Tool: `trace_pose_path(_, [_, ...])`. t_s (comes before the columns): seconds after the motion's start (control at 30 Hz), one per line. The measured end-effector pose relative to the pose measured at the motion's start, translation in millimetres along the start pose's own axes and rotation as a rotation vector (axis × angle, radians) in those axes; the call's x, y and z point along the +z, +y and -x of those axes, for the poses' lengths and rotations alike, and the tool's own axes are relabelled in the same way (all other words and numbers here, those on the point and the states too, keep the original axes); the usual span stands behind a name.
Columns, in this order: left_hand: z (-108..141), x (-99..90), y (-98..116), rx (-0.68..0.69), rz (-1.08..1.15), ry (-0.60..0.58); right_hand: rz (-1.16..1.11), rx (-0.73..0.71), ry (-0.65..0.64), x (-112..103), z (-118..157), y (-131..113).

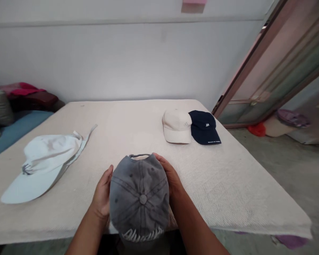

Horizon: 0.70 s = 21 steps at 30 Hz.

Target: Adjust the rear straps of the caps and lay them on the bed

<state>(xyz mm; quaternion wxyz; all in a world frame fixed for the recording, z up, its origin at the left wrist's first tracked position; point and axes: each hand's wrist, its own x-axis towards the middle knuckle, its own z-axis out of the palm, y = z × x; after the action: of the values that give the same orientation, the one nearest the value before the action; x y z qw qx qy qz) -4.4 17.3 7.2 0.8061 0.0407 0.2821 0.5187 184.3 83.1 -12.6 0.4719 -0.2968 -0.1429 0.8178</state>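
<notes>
A grey cap (140, 187) with white lettering is held at the near edge of the covered table, its brim toward me and its back strap facing away. My left hand (103, 194) is against its left side, the thumb showing and the other fingers hidden. Around the cap's right side curls my right hand (170, 175), with its fingertips near the back strap. Farther back on the right, a cream cap (177, 125) sits beside a navy cap (204, 126), touching it. A white cap (48, 152) with a wide pale brim and loose straps lies at the left.
The table (228, 191) has a cream textured cover and reaches the white wall (135, 60). Cushions and cloths (0, 106) rest on a blue surface at the far left. A purple-rimmed container (292, 118) stands beyond the right edge.
</notes>
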Motion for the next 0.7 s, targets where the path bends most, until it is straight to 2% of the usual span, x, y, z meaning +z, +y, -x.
trace_pose_path(0.13, [6,12.3,-4,-0.059,-0.164,-0.202,-0.03,-0.056,0.094,-4,-4,-6])
trace_pose_path(0.3, [7,17.1,-13,-0.167,-0.27,-0.286,-0.016,-0.104,0.122,-12,-17,-11])
trace_pose_path(0.4, [7,17.1,-22,-0.143,-0.25,-0.291,0.02,-0.112,0.082,-18,-23,-12])
trace_pose_path(0.5, [8,12.5,-25,-0.065,-0.228,-0.264,0.051,-0.096,0.096,-19,-26,-12])
trace_pose_path(0.63, [5,-3.5,-16,0.1,-0.179,-0.107,0.042,-0.09,0.084,-12,-22,-8])
trace_pose_path(0.7, [2,-12.4,-9,0.119,-0.136,-0.041,0.003,-0.098,0.042,-7,-19,-5])
